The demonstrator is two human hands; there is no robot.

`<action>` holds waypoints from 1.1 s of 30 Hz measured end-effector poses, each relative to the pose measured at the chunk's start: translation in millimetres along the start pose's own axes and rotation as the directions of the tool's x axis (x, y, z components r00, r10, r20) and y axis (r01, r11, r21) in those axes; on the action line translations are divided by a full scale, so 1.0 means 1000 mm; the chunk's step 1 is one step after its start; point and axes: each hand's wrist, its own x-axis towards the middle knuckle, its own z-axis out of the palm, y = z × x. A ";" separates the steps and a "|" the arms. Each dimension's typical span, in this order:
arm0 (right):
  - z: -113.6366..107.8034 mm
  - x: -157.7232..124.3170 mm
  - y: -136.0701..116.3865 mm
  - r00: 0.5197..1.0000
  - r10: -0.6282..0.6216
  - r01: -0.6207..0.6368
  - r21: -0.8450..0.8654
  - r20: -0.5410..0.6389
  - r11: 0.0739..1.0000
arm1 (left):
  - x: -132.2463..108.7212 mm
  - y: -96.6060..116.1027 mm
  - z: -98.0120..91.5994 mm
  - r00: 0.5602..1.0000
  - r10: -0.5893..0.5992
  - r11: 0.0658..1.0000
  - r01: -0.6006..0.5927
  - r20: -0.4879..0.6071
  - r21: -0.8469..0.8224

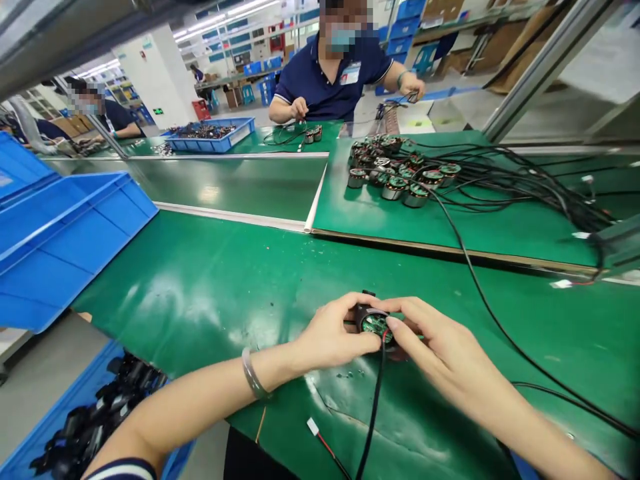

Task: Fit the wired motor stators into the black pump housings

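Note:
Both of my hands are on a round black housing [367, 312] with a green circuit board [374, 325] inside its open face, just above the green mat. My left hand [333, 333] grips the housing from the left, thumb along its lower rim. On the other side, my right hand [440, 337] holds it with fingers at the top and the thumb at the board's right edge. A black cable [375, 413] with a red wire at its upper end runs down from the board. A white connector [313, 427] on a red and black lead lies below my left hand.
Round motor-like parts [415, 193] with black cables are piled on a raised green board [350, 217]. Blue bins [75, 227] stand at the left; another [65, 413] below holds black parts. Across the bench, a person [325, 80] handles wires; another sits far left.

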 end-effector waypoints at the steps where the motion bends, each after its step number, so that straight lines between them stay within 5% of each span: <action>1: -0.002 0.003 0.000 1.000 -0.007 0.007 -0.031 -0.005 0.999 | 0.004 0.003 0.000 1.000 -0.023 1.000 0.023 -0.006 0.003; 14: -0.039 0.053 -0.002 0.920 0.140 -0.191 0.104 0.367 0.976 | 0.051 0.052 0.001 0.933 -0.344 0.932 0.325 0.110 0.158; 19: -0.037 0.056 0.013 0.938 0.094 -0.143 0.124 0.334 0.982 | 0.065 0.053 0.002 0.919 -0.376 0.907 0.339 0.117 0.248; 24: -0.035 0.056 0.017 0.968 0.024 -0.056 0.124 0.249 0.991 | 0.066 0.046 0.002 0.950 -0.300 0.932 0.272 0.088 0.240; 33: -0.020 0.020 0.004 0.990 0.030 -0.053 0.166 0.138 0.985 | 0.017 0.024 0.004 0.990 -0.110 0.991 0.116 0.090 -0.068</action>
